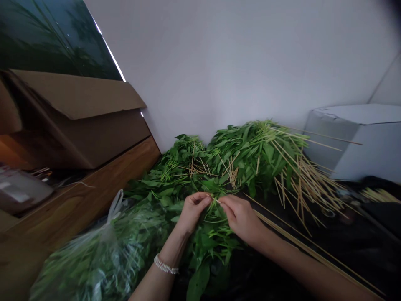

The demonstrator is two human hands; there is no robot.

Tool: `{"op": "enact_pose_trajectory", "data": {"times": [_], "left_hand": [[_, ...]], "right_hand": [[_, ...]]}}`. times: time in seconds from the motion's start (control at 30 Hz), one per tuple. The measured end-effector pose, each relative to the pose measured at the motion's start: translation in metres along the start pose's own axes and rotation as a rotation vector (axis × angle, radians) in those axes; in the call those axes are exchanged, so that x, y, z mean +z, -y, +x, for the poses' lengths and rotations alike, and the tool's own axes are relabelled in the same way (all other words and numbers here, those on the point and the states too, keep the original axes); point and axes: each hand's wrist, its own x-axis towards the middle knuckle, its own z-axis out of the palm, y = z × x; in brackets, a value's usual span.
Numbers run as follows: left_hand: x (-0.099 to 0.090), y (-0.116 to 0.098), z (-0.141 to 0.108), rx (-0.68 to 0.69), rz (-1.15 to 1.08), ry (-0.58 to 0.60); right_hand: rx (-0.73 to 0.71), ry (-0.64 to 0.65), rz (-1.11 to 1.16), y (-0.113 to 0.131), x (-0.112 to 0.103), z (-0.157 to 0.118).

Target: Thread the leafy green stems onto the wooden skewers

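Note:
My left hand (194,207) is closed in a pinch around a green leafy stem, just above the loose greens. Close by on the right, my right hand (239,215) grips a thin pale skewer (216,201), whose end shows between the two hands. Leafy stems (216,238) hang and lie under both hands. Behind them, a big heap of leafy greens (247,146) has many bamboo skewers (307,179) sticking out to the right. The exact contact between skewer and stem is too small to make out.
A clear plastic bag of greens (122,251) sits at the left front. More long skewers (291,238) lie to the right. A cardboard box (81,125) stands on a wooden surface (125,169) at left, and a white box (369,142) at right. A wall rises behind.

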Motion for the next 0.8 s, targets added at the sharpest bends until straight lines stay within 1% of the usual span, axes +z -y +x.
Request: {"op": "enact_pose_trajectory", "data": {"times": [0.13, 0.23, 0.3, 0.4, 0.47, 0.53, 0.6, 0.7, 0.8], "left_hand": [[0.002, 0.002, 0.000, 0.044, 0.075, 0.017], [0.005, -0.002, -0.001, 0.083, 0.090, -0.014], [0.006, -0.007, -0.002, 0.153, 0.114, -0.060], [0.007, -0.013, -0.003, 0.270, 0.187, -0.138], [0.008, -0.013, -0.005, 0.326, 0.247, -0.143], [0.009, -0.011, -0.006, 0.362, 0.332, -0.068], [0.010, -0.007, -0.008, 0.394, 0.464, 0.070], [0.011, -0.001, -0.009, 0.456, 0.729, 0.260], [0.010, 0.000, -0.010, 0.498, 0.934, 0.356]], "right_hand": [[0.004, 0.010, 0.003, -0.001, 0.001, 0.001], [-0.017, -0.020, -0.024, -0.004, -0.007, 0.005], [-0.032, -0.098, -0.053, -0.005, -0.018, 0.011], [-0.025, -0.302, -0.100, -0.008, -0.042, 0.021], [0.011, -0.439, -0.138, -0.010, -0.059, 0.026], [0.042, -0.533, -0.159, -0.013, -0.070, 0.029], [0.055, -0.570, -0.143, -0.016, -0.076, 0.030], [0.055, -0.554, -0.118, -0.019, -0.077, 0.031], [0.044, -0.522, -0.133, -0.017, -0.073, 0.030]]}}
